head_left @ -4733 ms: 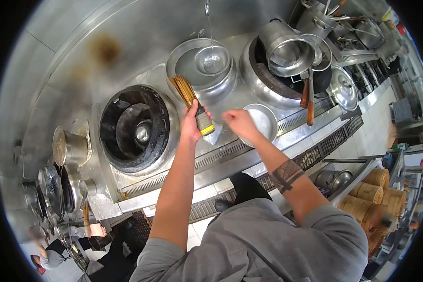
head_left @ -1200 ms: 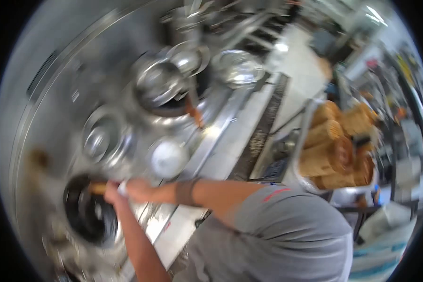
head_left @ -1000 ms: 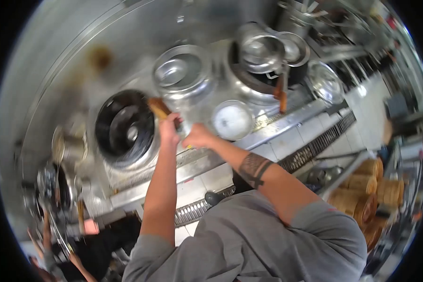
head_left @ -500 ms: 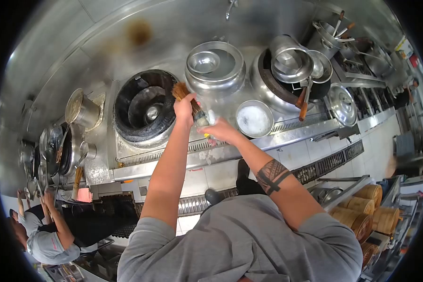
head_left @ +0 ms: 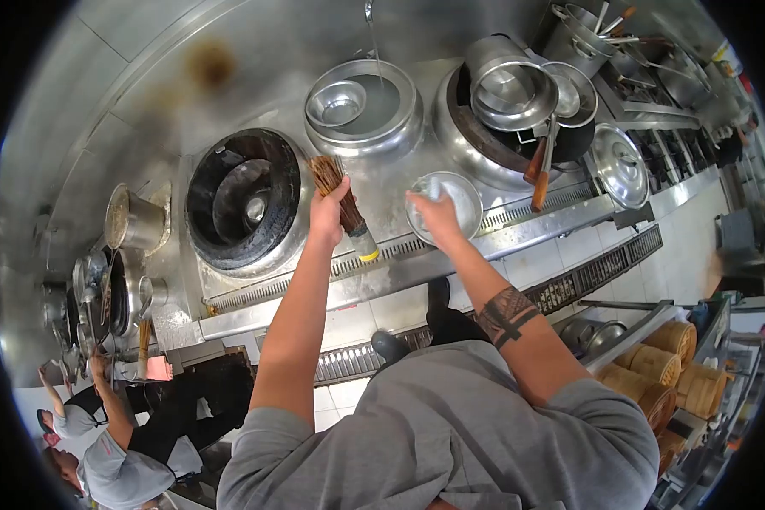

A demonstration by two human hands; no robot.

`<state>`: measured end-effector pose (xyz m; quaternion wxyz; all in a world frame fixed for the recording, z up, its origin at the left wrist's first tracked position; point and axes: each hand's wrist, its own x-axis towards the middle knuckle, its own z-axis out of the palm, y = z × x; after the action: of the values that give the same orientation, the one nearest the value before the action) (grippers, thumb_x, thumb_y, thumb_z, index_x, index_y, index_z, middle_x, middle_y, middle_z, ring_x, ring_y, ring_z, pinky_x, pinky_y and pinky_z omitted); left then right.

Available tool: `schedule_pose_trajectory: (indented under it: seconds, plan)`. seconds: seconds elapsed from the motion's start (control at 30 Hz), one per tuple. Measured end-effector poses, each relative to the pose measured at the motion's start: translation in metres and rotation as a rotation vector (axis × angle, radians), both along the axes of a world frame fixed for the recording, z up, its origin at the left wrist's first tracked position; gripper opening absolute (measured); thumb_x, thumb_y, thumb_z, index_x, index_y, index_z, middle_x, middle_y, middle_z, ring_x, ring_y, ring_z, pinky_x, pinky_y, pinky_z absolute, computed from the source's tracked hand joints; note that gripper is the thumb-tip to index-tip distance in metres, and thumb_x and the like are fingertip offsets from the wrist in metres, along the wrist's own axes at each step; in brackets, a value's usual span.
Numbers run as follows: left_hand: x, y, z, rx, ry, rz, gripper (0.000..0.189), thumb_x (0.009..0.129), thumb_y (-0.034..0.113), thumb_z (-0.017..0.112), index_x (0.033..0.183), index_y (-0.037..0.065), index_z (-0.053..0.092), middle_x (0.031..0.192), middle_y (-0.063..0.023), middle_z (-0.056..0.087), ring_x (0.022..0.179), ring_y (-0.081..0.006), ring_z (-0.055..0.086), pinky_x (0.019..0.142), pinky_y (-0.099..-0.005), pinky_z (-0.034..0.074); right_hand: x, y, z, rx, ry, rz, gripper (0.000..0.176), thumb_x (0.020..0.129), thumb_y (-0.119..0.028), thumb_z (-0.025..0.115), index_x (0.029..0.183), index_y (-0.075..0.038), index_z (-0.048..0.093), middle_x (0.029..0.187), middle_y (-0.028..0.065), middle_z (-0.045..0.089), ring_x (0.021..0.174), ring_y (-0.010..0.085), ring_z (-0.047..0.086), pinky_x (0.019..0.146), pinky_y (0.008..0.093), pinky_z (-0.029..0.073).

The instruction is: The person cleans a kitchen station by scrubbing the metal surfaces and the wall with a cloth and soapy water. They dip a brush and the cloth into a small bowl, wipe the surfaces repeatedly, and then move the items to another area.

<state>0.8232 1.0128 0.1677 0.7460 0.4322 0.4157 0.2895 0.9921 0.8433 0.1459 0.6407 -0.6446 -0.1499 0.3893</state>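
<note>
My left hand (head_left: 327, 212) is closed around a bamboo wok brush (head_left: 350, 212), its brown bristles up and its yellow-tipped grey end pointing down. At the front of the steel range, my right hand (head_left: 436, 214) reaches into a round metal bowl (head_left: 474, 204) holding whitish suds. Its fingers are bent round a pale, wet-looking thing (head_left: 434, 184) that I cannot make out clearly. Left of the brush is a black-rimmed wok burner (head_left: 197, 208). Behind it stands a wide steel pot (head_left: 406, 123) of water with a small metal bowl (head_left: 336, 104) in it.
A tap (head_left: 368, 10) runs a thin stream into the pot. Stacked pans with wooden handles (head_left: 539, 189) sit on the right burner, beside a lid (head_left: 618, 166). Bamboo steamers (head_left: 652, 365) fill a rack at lower right. Two co-workers (head_left: 119, 463) stand at lower left.
My right hand has left the brush and moved right into the suds bowl. The brush stays in my left hand, turned more upright. Water now runs from the tap.
</note>
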Motion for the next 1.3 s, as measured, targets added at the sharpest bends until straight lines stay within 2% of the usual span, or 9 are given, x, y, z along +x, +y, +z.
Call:
schedule_pose_trajectory:
  seconds: [0.07,0.2,0.47,0.63,0.7,0.9,1.1,1.2,1.3]
  plan:
    - [0.005,0.012,0.000,0.004,-0.006,0.051,0.030,0.097,0.029,0.077,0.113,0.010,0.061,0.097,-0.0046,0.065,0.089,-0.0231,0.067,0.078,-0.0412,0.056,0.028,-0.002,-0.017,-0.035,0.031,0.003,0.062,0.088,-0.033,0.082,0.130,0.006,0.059,0.103,0.0134,0.073,0.088,0.0239,0.071,0.076,0.0348,0.057]
    - [0.026,0.028,0.017,-0.166,-0.061,0.129,0.039,0.099,0.046,0.072,0.114,0.012,0.060,0.098,-0.0077,0.068,0.089,-0.0253,0.068,0.079,-0.0468,0.055,0.043,-0.014,-0.028,-0.471,-1.008,0.046,0.090,0.085,-0.046,0.082,0.150,0.004,0.045,0.140,0.0305,0.055,0.127,0.0444,0.055,0.111,0.0503,0.043]
    - [0.098,0.028,0.072,-0.021,-0.194,-0.017,0.046,0.101,0.048,0.068,0.115,0.005,0.061,0.102,-0.0102,0.070,0.095,-0.0234,0.068,0.080,-0.0412,0.057,0.042,0.030,0.042,-0.084,-0.392,0.650,0.065,0.087,-0.031,0.081,0.139,-0.001,0.055,0.121,0.0245,0.068,0.113,0.0376,0.067,0.098,0.0440,0.050]
    - [0.080,0.029,0.042,0.010,-0.163,0.001,0.029,0.097,0.020,0.074,0.113,0.000,0.062,0.102,-0.0117,0.071,0.095,-0.0246,0.071,0.085,-0.0431,0.058,0.045,0.066,0.031,0.057,-0.441,0.647,0.049,0.088,-0.023,0.078,0.130,-0.002,0.061,0.106,0.0224,0.071,0.104,0.0384,0.070,0.092,0.0429,0.052]
    - [0.062,0.028,0.019,-0.079,-0.066,0.082,0.032,0.091,0.005,0.074,0.118,0.000,0.057,0.099,-0.0130,0.069,0.088,-0.0254,0.071,0.078,-0.0413,0.060,0.060,0.098,0.013,0.131,-0.672,0.928,0.051,0.090,-0.025,0.080,0.131,-0.001,0.063,0.102,0.0125,0.074,0.097,0.0238,0.071,0.088,0.0377,0.054]
    - [0.030,0.012,-0.028,-0.236,-0.014,0.123,0.044,0.090,0.004,0.073,0.125,0.004,0.046,0.103,-0.0138,0.065,0.083,-0.0278,0.069,0.070,-0.0440,0.062,0.101,0.258,0.022,-0.109,0.032,0.108,0.069,0.092,-0.022,0.077,0.145,0.007,0.044,0.123,0.0217,0.066,0.096,0.0327,0.072,0.086,0.0394,0.060]
    - [0.028,0.031,-0.065,-0.795,-0.262,0.203,0.033,0.097,0.015,0.064,0.122,0.000,0.049,0.107,-0.0187,0.067,0.078,-0.0291,0.068,0.068,-0.0414,0.063,0.122,0.354,-0.037,-0.127,0.416,0.227,0.044,0.092,-0.003,0.056,0.130,0.017,0.046,0.127,0.0351,0.056,0.099,0.0543,0.070,0.080,0.0608,0.065]
    - [0.038,0.057,-0.075,-0.937,-0.449,0.344,0.028,0.097,0.016,0.061,0.116,0.000,0.050,0.101,-0.0182,0.065,0.076,-0.0297,0.068,0.066,-0.0413,0.063,0.118,0.338,-0.039,-0.179,-0.903,-0.022,0.065,0.086,-0.011,0.059,0.149,0.004,0.048,0.104,0.0305,0.074,0.094,0.0351,0.075,0.085,0.0435,0.058]
    - [0.051,0.076,-0.076,-1.071,-0.556,0.424,0.024,0.098,0.018,0.059,0.112,0.001,0.050,0.095,-0.0168,0.062,0.077,-0.0304,0.067,0.068,-0.0423,0.064,0.118,0.333,-0.049,-0.236,-1.036,-0.034,0.069,0.089,-0.010,0.056,0.157,-0.001,0.042,0.110,0.0284,0.073,0.092,0.0355,0.075,0.081,0.0426,0.060]
